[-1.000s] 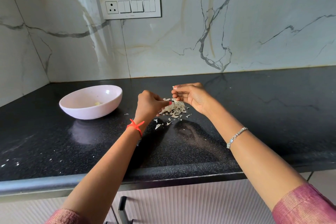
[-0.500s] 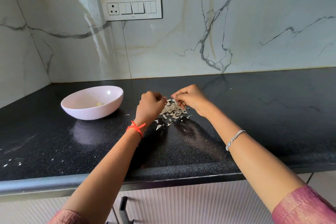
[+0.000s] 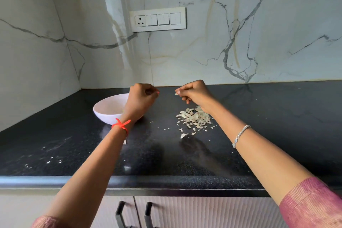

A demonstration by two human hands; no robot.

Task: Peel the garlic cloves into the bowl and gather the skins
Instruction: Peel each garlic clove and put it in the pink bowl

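A white bowl [image 3: 108, 110] stands on the black counter [image 3: 74, 144] at the left, with a pale clove barely showing inside. My left hand [image 3: 141, 99] hovers in front of the bowl's right rim, fingers curled tight round a small garlic clove that they mostly hide. My right hand [image 3: 194, 93] is raised to the same height, a hand's width to the right. It pinches a small flake of skin [image 3: 176, 94] between thumb and fingertips. Below the right hand lies a pile of garlic skins [image 3: 194, 118], with a few stray bits [image 3: 183, 135] nearer me.
A marble wall rises behind the counter and carries a switch plate [image 3: 158, 19]. Pale crumbs [image 3: 48, 162] speckle the counter at the near left. Two dark cabinet handles [image 3: 148, 213] sit below the counter's front edge.
Both hands have lifted off the skin pile and drawn apart. The left one went left toward the bowl, and the right one came away with a flake of skin.
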